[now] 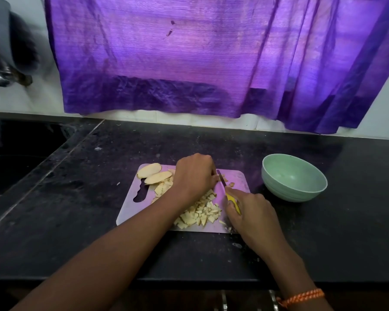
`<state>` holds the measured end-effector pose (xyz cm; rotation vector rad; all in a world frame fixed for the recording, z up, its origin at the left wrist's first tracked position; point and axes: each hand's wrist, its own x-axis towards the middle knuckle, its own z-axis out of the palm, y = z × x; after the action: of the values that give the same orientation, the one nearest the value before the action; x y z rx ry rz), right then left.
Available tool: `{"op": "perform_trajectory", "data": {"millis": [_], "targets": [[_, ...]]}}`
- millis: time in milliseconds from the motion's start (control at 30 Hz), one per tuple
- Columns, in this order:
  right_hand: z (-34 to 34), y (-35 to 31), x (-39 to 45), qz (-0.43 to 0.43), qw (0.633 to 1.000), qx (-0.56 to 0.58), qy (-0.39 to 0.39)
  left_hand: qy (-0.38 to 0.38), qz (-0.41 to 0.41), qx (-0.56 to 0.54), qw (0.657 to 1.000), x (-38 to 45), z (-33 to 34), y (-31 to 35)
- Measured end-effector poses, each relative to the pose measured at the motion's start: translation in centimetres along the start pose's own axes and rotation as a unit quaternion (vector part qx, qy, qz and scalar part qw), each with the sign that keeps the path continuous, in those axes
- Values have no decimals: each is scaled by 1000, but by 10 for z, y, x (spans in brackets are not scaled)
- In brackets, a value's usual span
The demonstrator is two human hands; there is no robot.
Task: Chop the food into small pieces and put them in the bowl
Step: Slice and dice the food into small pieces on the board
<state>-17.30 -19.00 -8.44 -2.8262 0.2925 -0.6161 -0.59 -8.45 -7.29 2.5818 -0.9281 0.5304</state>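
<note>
The left hand (pixel 194 176) curls over food to keep it from sliding, while right hand (pixel 249 212) fingers squeeze the knife (pixel 222 181) just beside them.

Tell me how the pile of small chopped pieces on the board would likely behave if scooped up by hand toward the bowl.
The chopped pieces are many loose small bits, so they would probably scatter and some drop rather than lift as one. They look light and stiff, with flat cut faces, so unlikely to roll. The green bowl sits off the cutting board, so spills on the counter seem likely.
</note>
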Motion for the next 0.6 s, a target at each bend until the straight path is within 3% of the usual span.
{"op": "perform_trajectory", "data": {"millis": [333, 600], "targets": [[-2, 13, -24, 19, 997, 71, -16, -1, -14, 11, 1000, 2, 3, 3], [-15, 7, -35, 34, 991, 121, 49, -8, -12, -30, 999, 3, -4, -9]]}}
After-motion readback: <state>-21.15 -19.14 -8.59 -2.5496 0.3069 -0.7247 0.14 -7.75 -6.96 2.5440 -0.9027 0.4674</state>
